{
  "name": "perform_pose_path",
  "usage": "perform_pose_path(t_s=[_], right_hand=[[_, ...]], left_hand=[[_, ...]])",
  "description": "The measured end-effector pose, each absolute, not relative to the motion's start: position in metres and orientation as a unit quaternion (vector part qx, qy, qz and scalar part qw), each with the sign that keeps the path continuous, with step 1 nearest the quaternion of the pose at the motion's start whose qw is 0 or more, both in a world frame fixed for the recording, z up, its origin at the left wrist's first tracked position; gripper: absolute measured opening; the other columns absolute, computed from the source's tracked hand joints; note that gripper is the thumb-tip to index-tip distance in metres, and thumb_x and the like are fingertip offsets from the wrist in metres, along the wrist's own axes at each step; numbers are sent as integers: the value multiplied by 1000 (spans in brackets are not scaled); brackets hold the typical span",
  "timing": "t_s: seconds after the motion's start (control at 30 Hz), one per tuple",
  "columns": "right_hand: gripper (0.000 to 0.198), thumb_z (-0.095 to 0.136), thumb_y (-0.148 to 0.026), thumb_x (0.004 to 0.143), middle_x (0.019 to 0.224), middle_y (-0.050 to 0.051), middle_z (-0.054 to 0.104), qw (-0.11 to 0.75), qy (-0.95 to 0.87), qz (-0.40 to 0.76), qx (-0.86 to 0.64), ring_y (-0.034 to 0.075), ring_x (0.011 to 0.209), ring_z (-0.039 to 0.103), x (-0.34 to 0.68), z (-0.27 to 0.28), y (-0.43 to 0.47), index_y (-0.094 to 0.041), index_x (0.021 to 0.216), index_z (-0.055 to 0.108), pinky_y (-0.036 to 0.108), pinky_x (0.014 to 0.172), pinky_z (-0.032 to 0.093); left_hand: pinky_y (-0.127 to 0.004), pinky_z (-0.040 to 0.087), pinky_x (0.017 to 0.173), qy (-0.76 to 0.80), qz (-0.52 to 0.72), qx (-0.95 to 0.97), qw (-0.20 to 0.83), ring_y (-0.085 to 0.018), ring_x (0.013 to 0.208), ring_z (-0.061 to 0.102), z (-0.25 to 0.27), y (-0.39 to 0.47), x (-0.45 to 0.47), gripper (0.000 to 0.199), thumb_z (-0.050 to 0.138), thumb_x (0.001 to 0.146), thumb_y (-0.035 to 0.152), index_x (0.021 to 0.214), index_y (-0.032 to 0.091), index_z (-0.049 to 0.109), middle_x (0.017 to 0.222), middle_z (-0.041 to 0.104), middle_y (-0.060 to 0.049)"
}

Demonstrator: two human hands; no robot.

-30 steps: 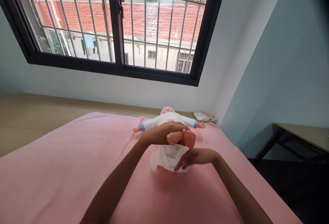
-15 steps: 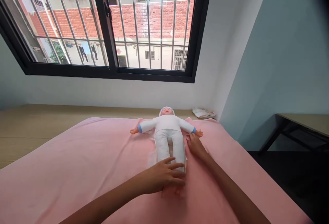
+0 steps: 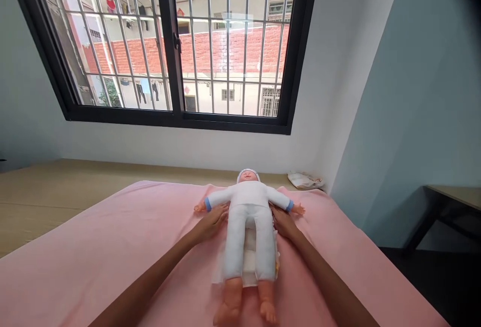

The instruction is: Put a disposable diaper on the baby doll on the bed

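Observation:
A baby doll (image 3: pixel 248 194) in a white suit and cap lies on its back, arms spread, bare feet towards me. Beneath its hips and legs is a white diaper (image 3: pixel 249 262), which shows between the legs and past both sides. At the doll's waist on the left, my left hand (image 3: pixel 212 222) has its fingers pressed together; the fingertips are partly hidden, and what they grip is unclear. My right hand (image 3: pixel 284 223) is at the opposite side of the waist, its bent fingers closed at the diaper's edge.
A pink sheet (image 3: pixel 150 227) covers the tan bed surface (image 3: pixel 45 187). Near the wall corner lies a folded white packet or cloth (image 3: pixel 305 181). A dark-legged table (image 3: pixel 456 194) stands at the right, and a barred window (image 3: pixel 233 66) is ahead.
My left hand has moved from over the doll's lower legs up to its left-hand waist, uncovering the feet. My right hand stays by the other side. The camera view has tilted up slightly.

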State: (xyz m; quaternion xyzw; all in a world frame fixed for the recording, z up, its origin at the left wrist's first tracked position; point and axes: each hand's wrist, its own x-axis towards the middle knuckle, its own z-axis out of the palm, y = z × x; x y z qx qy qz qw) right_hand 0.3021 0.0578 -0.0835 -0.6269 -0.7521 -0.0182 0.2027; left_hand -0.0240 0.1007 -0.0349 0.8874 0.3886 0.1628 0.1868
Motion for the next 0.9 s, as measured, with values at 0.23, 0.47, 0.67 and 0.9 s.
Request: perform_pose_path(t_s=[0.23, 0.47, 0.67, 0.9], right_hand=[[34, 48, 0, 96, 116, 22, 58, 99, -699, -82, -704, 40, 106, 55, 292, -78, 54, -3, 126, 63, 45, 91, 46], [27, 43, -3, 102, 107, 22, 62, 57, -654, -82, -750, 39, 97, 58, 286, -63, 39, -1, 114, 67, 46, 83, 46], [20, 50, -9, 105, 109, 17, 63, 5, -658, -20, -753, 36, 98, 60, 299, -33, 28, -8, 113, 68, 38, 77, 47], [16, 59, -21, 108, 91, 5, 64, 104, -692, -50, -712, 22, 80, 60, 265, 47, -21, -14, 94, 62, 28, 58, 33]], left_hand=[[-47, 17, 128, 423, 129, 887, 129, -29, 147, 26, -67, 111, -27, 64, 20, 95, 48, 145, 14, 39, 154, 34, -9], [-56, 23, 119, 470, 154, 866, 79, -31, 139, 35, -70, 106, -24, 54, 24, 96, 48, 134, 18, 47, 147, 42, -12], [-44, 42, 100, 493, 182, 845, 100, -28, 115, 53, -51, 102, -23, 45, 25, 97, 48, 115, 19, 55, 122, 60, -10], [-35, 45, 94, 425, 262, 860, 104, -20, 108, 54, 14, 41, 1, 51, 41, 88, 68, 106, 22, 54, 114, 59, -4]])
